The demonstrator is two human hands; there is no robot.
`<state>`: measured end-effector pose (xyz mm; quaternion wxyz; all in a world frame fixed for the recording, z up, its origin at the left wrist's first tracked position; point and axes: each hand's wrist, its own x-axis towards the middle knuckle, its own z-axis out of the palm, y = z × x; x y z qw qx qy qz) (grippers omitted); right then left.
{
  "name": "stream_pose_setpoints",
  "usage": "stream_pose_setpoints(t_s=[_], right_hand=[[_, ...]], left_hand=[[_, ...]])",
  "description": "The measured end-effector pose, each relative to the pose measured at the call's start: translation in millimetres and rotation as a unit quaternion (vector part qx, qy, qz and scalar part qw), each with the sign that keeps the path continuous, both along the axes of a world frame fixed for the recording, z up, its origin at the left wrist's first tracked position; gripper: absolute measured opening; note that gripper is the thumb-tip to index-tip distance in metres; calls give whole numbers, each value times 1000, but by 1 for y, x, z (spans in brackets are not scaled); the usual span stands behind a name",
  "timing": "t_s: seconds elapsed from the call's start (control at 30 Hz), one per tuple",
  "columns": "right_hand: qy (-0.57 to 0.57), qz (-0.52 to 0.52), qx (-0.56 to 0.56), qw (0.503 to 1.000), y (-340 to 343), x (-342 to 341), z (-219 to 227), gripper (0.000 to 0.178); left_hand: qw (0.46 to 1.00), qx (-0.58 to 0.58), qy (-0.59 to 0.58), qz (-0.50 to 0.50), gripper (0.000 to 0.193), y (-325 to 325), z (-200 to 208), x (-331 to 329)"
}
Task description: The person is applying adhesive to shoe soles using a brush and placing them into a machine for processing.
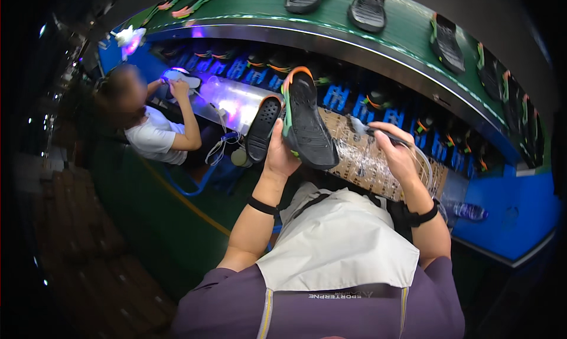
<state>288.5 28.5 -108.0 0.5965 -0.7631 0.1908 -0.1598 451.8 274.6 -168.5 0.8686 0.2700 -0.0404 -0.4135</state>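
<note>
My left hand (282, 151) is closed on a black shoe sole (310, 126) with a green and orange raised rim. The sole is tilted up, its inner face toward me. Just left of it is a second black sole (263, 129) with small holes; I cannot tell whether my fingers also hold it. In my right hand (397, 153) is a brush (378, 128) with a dark handle and a pale tip, its tip apart from the sole and over the bench. A pale tube (426, 166) runs beside that hand.
A cardboard-covered, plastic-wrapped bench (369, 167) lies before me. Behind it are blue racks (336, 98) with soles; above, a green conveyor (407, 20) carries more soles. At left a co-worker (156, 129) handles a pale shoe part. A plastic bottle (471, 211) lies at right.
</note>
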Motion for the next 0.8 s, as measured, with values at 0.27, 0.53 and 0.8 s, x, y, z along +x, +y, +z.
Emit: stream_pose_setpoints(t_s=[0.27, 0.53, 0.8], right_hand=[[8, -61, 19, 998, -15, -41, -35, 23], [33, -43, 26, 998, -8, -44, -38, 24], [46, -29, -8, 999, 0, -40, -37, 24]], left_hand=[[985, -67, 159, -26, 84, 26, 2, -10], [957, -244, -123, -96, 98, -34, 128, 179], [914, 201, -202, 289, 62, -58, 73, 218]])
